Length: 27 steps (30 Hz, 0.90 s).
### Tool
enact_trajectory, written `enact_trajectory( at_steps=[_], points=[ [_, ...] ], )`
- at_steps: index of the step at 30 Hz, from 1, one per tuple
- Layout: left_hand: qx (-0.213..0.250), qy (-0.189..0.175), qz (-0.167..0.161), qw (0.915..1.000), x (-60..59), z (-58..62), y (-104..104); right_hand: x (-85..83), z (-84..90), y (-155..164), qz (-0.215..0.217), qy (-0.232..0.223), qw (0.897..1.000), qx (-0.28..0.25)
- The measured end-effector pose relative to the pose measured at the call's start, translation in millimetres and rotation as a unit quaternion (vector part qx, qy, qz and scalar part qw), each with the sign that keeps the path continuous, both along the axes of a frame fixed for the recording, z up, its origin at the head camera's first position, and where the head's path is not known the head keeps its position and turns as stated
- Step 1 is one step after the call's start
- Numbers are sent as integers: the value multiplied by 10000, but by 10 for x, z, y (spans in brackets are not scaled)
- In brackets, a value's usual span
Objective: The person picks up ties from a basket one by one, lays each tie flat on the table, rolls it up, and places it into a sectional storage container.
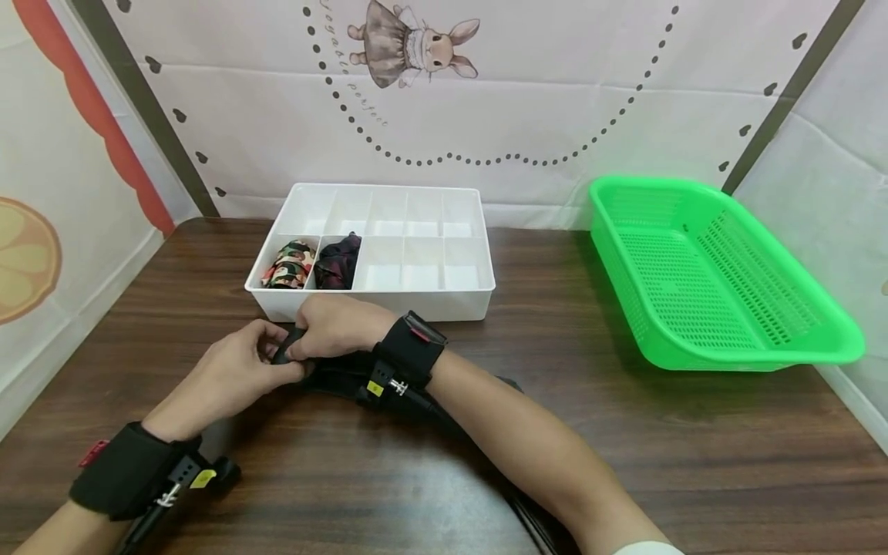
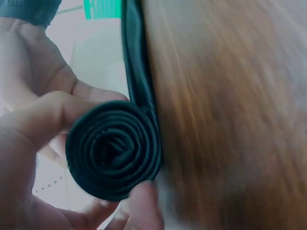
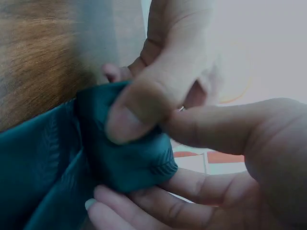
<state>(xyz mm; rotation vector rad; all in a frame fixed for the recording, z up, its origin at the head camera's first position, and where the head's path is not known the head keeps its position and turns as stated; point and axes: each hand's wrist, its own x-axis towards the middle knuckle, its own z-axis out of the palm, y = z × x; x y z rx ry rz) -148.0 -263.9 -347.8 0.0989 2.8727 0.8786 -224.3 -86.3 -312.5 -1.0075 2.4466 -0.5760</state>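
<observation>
Rolled tie (image 2: 112,151): dark teal-black woven cloth, slight sheen, fine ribbing at the coil edges. Table (image 1: 624,455): dark wood grain, smooth, faintly glossy. Divided box (image 1: 444,297): white plastic, smooth, matt. Basket (image 1: 714,277): bright green plastic, perforated, shiny. Wrist straps (image 1: 409,351): black matt fabric. Backdrop (image 1: 555,92): printed cloth, creased, matt.
</observation>
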Motion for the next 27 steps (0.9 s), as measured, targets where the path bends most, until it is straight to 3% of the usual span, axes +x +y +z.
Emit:
enact_trajectory(
  at_steps=[6, 14, 20, 23, 27],
  points=[
    [-53, 39, 112, 9999, 20, 16, -29, 5, -82, -69, -204, -80, 9997, -112],
    [306, -268, -118, 9991, 18, 44, -58, 9, 6, 20, -99, -741, 9969, -258],
    [236, -208, 137, 9994, 21, 6, -22, 60, -1, -1, -1, -76, 9995, -318],
    [92, -145, 232, 9996, 30, -1, 9, 67, -13, -3, -92, 59, 9995, -282],
    [244, -139, 159, 9995, 36, 17, 26, 40, -11, 7, -125, 182, 9997, -107]
  ],
)
